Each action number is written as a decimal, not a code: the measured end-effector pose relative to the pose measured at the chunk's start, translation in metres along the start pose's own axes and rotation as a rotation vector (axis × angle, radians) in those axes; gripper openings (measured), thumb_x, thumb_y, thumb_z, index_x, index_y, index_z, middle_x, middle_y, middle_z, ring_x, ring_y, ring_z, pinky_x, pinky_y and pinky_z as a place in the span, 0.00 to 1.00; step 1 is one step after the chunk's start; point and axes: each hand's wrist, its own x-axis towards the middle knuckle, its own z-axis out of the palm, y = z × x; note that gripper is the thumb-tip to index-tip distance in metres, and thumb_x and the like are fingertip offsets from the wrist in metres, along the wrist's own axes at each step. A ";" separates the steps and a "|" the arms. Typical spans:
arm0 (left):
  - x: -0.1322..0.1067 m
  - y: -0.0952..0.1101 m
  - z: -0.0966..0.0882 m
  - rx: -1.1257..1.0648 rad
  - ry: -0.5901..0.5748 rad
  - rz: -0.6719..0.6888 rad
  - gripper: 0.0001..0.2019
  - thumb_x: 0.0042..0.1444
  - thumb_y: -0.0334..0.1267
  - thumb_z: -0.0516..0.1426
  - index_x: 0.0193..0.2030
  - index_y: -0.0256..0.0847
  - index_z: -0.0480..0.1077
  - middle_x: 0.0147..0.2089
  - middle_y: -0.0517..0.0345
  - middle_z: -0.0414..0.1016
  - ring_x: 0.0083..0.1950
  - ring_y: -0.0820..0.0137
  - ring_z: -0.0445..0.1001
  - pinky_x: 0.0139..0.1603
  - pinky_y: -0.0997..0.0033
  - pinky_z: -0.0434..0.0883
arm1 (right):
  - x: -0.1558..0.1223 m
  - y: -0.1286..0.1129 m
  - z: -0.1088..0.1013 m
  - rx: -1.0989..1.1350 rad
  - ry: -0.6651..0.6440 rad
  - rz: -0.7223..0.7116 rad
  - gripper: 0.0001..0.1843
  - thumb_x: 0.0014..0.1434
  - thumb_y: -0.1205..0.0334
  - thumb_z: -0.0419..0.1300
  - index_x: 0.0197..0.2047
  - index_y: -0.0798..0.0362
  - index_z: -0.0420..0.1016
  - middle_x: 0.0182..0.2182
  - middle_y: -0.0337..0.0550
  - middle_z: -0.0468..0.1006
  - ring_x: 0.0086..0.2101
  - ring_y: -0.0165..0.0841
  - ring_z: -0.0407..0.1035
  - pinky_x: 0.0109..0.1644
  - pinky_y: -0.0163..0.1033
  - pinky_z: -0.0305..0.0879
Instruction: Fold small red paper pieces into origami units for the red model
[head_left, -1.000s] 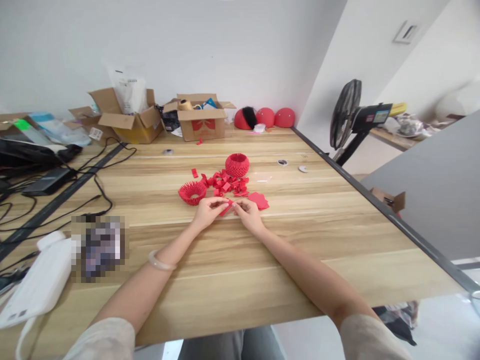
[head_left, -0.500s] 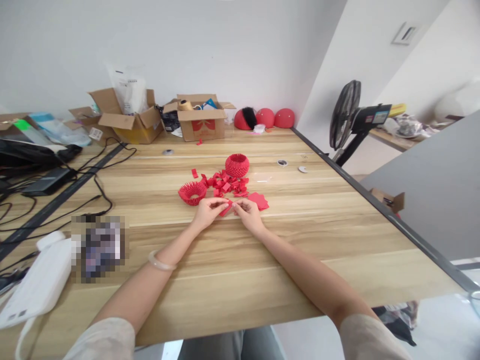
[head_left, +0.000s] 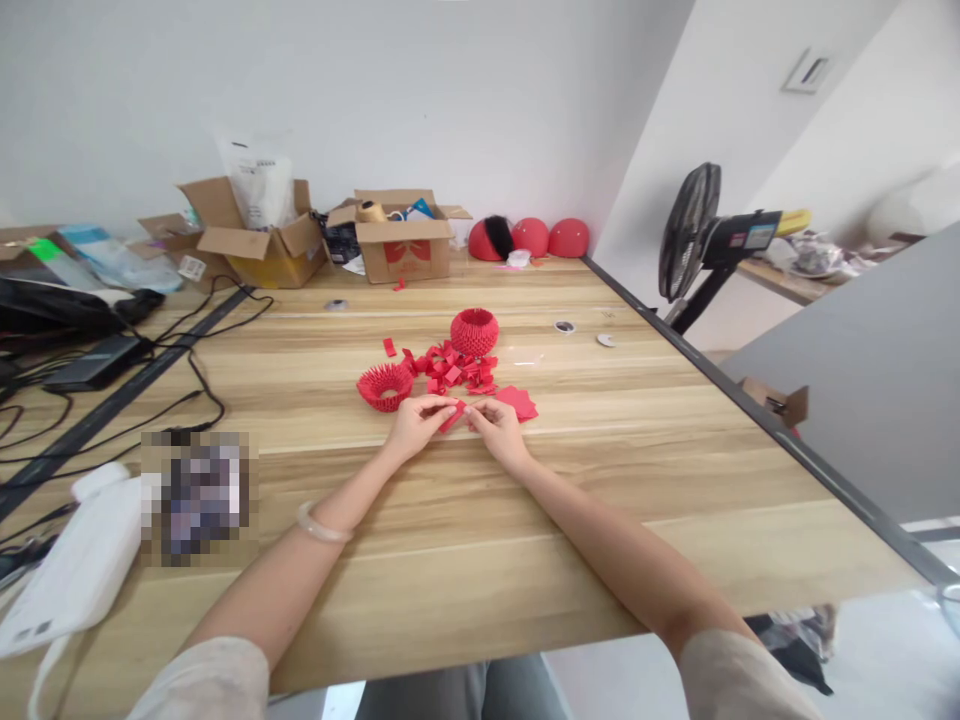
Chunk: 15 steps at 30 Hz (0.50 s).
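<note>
Between my fingertips is a small piece of red paper (head_left: 451, 416), pinched from both sides. My left hand (head_left: 417, 424) grips its left part, and my right hand (head_left: 496, 428) grips the right; the fingers partly cover it. Just beyond lies a heap of small folded red paper pieces (head_left: 450, 368). A shallow red paper bowl with a spiky rim (head_left: 385, 387) stands left of the heap, near my left hand. Behind the heap sits a rounder red paper pot (head_left: 475, 332). Flat red paper sheets (head_left: 517, 402) lie stacked beside my right hand.
Cardboard boxes (head_left: 405, 250) and several red domed objects (head_left: 531, 237) line the wall. Black cables (head_left: 202, 390), a white power strip (head_left: 82, 560) and a blurred-out item (head_left: 208, 498) lie at left. A black fan (head_left: 690, 232) stands beyond the table's right edge.
</note>
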 end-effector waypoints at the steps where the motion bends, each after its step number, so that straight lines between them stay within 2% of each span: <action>1: 0.000 0.000 0.000 -0.001 0.003 0.003 0.13 0.46 0.41 0.61 0.35 0.33 0.77 0.37 0.47 0.79 0.38 0.63 0.77 0.42 0.66 0.73 | 0.000 0.001 0.000 -0.014 -0.024 -0.002 0.18 0.47 0.47 0.62 0.25 0.55 0.71 0.19 0.38 0.71 0.21 0.27 0.63 0.27 0.34 0.62; 6: 0.000 0.000 0.000 0.011 -0.013 0.008 0.12 0.46 0.41 0.61 0.34 0.34 0.78 0.36 0.49 0.80 0.38 0.64 0.77 0.42 0.67 0.73 | 0.000 0.005 -0.002 -0.064 -0.131 -0.007 0.18 0.49 0.47 0.61 0.23 0.55 0.69 0.19 0.39 0.72 0.22 0.28 0.64 0.28 0.34 0.63; 15: 0.000 -0.002 -0.001 0.018 -0.061 0.026 0.11 0.46 0.40 0.62 0.35 0.36 0.78 0.38 0.50 0.79 0.39 0.65 0.77 0.41 0.68 0.74 | 0.000 0.001 -0.002 -0.049 -0.101 0.038 0.19 0.47 0.46 0.62 0.19 0.54 0.68 0.18 0.40 0.73 0.20 0.28 0.64 0.27 0.35 0.62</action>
